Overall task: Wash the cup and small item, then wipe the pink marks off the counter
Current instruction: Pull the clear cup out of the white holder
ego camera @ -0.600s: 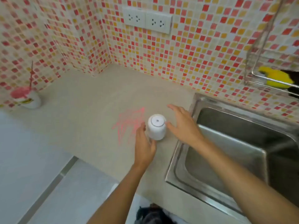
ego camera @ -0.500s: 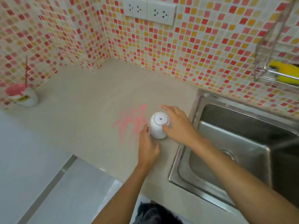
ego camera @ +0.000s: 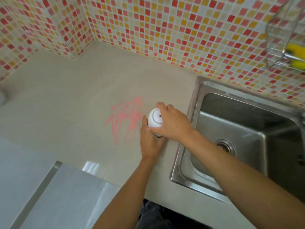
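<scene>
A white cup [ego camera: 154,119] stands upside down on the beige counter [ego camera: 66,96], just left of the sink. My right hand [ego camera: 174,123] wraps over its top and right side. My left hand [ego camera: 151,142] presses against its lower left side. Both hands grip the cup. Pink scribbled marks [ego camera: 126,119] lie on the counter directly left of the cup. The cup's mouth and anything under it are hidden.
A stainless steel sink [ego camera: 239,139] with a drain [ego camera: 225,146] lies to the right. A wire rack [ego camera: 287,38] on the tiled wall holds a yellow sponge [ego camera: 295,48]. The counter's front edge runs below my arms, with a steel surface [ego camera: 66,195] at lower left.
My right hand has closed over the cup's top, and my left hand has tightened on its side. The camera has moved closer and lower, so the small pot at far left has left the view.
</scene>
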{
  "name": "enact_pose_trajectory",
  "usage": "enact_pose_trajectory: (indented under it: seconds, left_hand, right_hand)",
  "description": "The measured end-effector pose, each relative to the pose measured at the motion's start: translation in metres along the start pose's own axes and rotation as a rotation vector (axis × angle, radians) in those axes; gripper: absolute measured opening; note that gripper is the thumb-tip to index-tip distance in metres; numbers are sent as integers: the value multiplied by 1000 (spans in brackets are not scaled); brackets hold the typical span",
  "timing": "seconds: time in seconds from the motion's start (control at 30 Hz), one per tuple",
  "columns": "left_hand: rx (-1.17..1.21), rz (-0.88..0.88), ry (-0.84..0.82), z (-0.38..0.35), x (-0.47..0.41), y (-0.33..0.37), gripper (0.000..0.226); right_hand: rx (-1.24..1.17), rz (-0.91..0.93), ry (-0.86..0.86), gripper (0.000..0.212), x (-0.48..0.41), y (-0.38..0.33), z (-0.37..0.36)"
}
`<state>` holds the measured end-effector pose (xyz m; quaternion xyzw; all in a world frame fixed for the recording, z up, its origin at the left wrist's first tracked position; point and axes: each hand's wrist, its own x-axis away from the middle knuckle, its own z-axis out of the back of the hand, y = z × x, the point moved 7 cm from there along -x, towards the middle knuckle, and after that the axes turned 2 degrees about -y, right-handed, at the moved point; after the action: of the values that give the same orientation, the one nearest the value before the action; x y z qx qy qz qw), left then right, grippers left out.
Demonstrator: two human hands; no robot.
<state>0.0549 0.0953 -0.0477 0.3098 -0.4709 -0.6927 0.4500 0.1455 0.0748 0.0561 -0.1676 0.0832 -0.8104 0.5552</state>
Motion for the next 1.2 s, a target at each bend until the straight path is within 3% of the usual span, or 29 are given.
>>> enact_pose_trajectory:
  seconds: [0.13, 0.3, 0.57, 0.7, 0.83, 0.97, 1.07, 1.2]
  left_hand:
    - [-38, 45, -27, -2, -1, -8, 103]
    - [-80, 76, -38, 1, 2, -7, 113]
    - [-81, 94, -55, 4, 3, -1, 118]
    - [-109, 102, -71, 2, 3, -4, 115]
    - [-123, 111, -55, 5, 4, -4, 114]
    - [-133, 102, -45, 6, 6, 1, 114]
    - [-138, 104, -52, 5, 5, 0, 110]
    - [-144, 105, -25, 5, 4, -2, 91]
  right_hand:
    - [16, 56, -20, 72, -5, 1, 3]
    - [42, 136, -78, 82, -8, 3, 4]
    - [131, 206, -108, 73, -9, 1, 12]
    - [212, 330, -164, 68, -8, -12, 15]
    - [224, 376, -206, 72, -11, -15, 34]
    - [76, 278, -166, 82, -8, -2, 66]
    - [-122, 142, -25, 70, -8, 23, 89]
    - [-575, -224, 144, 55, -11, 82, 76]
